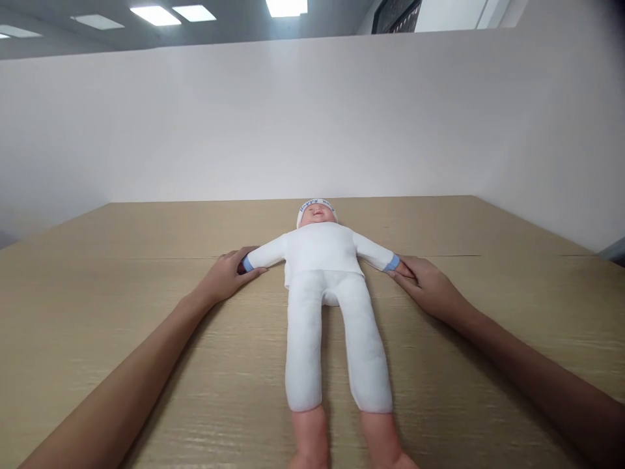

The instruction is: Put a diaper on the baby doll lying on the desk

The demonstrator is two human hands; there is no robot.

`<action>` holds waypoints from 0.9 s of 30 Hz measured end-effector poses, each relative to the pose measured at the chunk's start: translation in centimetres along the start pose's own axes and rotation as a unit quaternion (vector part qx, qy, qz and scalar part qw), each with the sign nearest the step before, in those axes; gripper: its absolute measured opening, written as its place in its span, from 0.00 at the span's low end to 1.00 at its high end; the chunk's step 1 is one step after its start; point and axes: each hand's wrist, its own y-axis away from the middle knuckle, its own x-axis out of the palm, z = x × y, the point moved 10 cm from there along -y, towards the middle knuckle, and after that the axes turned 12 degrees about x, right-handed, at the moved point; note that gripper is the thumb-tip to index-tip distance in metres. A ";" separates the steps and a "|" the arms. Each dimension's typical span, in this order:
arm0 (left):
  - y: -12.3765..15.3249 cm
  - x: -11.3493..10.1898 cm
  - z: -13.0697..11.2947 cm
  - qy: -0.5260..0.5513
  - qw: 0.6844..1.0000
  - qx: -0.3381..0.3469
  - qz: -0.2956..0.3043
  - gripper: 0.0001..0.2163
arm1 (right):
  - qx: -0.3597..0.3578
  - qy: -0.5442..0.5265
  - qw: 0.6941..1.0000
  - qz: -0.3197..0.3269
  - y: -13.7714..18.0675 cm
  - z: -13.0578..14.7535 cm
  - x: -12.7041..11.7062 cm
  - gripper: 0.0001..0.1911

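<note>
A baby doll (pixel 322 260) in a white suit with blue cuffs and a white cap lies face up on the wooden table (pixel 146 339), head away from me, arms spread, bare feet at the near edge. My left hand (pixel 228 273) grips the doll's hand at the left cuff. My right hand (pixel 424 281) holds the doll's other hand at the right cuff. Both doll hands are hidden under my fingers.
A white partition wall (pixel 312 117) rises behind the table's far edge. A seam runs across the tabletop at the height of the doll's arms. Ceiling lights show above the partition.
</note>
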 end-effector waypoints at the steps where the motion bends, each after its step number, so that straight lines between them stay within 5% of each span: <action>1: 0.0 -0.1 0.0 0.003 1.000 -0.003 -0.004 0.33 | -0.007 0.000 1.000 -0.001 -0.2 -0.2 0.1 0.18; 14: 2.7 -0.3 1.1 0.014 0.997 -0.029 -0.067 0.37 | -0.025 -0.020 0.997 -0.067 0.4 -0.6 0.0 0.28; 18: 4.4 -1.6 -1.2 -0.026 0.994 -0.001 -0.106 0.29 | 0.032 -0.038 0.991 -0.125 2.2 0.8 -1.7 0.33; 21: 5.6 -3.6 -6.0 -0.043 0.990 0.019 -0.133 0.23 | 0.073 -0.062 0.981 -0.170 7.5 4.5 -4.2 0.33; 23: 7.5 -5.3 -10.7 -0.034 0.982 0.029 -0.186 0.21 | 0.065 -0.130 0.974 -0.174 14.0 7.7 -5.6 0.30; 27: 17.1 -5.6 -19.2 0.072 0.940 -0.018 -0.334 0.17 | 0.036 -0.288 0.945 -0.149 29.7 11.3 -5.8 0.23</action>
